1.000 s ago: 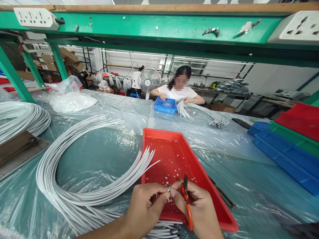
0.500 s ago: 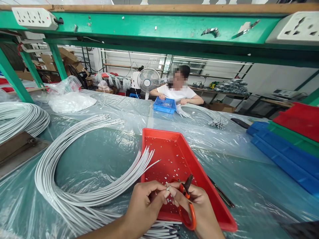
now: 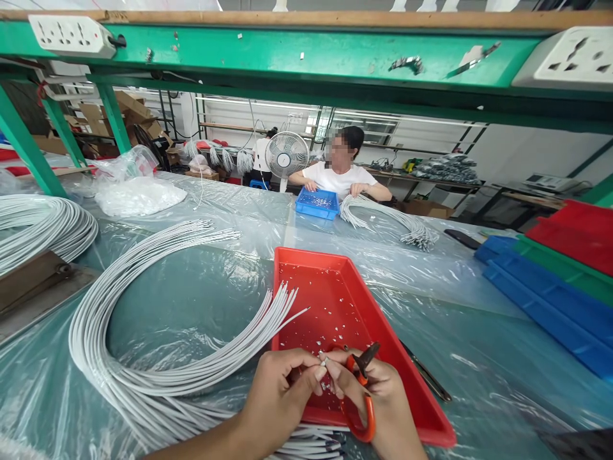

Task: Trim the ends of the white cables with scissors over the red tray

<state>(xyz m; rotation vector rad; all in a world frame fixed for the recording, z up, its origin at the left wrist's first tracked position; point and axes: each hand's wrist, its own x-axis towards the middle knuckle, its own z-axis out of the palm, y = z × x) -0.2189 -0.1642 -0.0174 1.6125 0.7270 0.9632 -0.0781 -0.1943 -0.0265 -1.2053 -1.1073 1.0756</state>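
Over the near end of a red tray [image 3: 313, 271], my left hand [image 3: 275, 393] is closed, thumb and forefinger pinching a tiny whitish piece [image 3: 324, 361]. My right hand [image 3: 385, 402] meets it there, its fingertips pressed to the same piece. Orange-handled scissors [image 3: 368, 425] hang in my right hand, dark blades pointing up and away. Whether the piece is joined to a cable is hidden by my fingers. A big looped bundle of white cables [image 3: 90, 326] lies to the left, one set of ends resting over the tray's edge. White scraps are scattered in the tray.
A slim dark metal tool [image 3: 428, 374] lies right of the tray. Stacked blue, green and red bins [image 3: 550, 300] stand at the right. Another cable coil [image 3: 43, 223] is at the left. Across the table a person works beside a blue tray [image 3: 316, 211]. A green beam [image 3: 268, 48] crosses overhead.
The scissors have tilted slightly to the right in my right hand. Both my hands keep their pinch at nearly the same spot. The person opposite has raised one hand a little.
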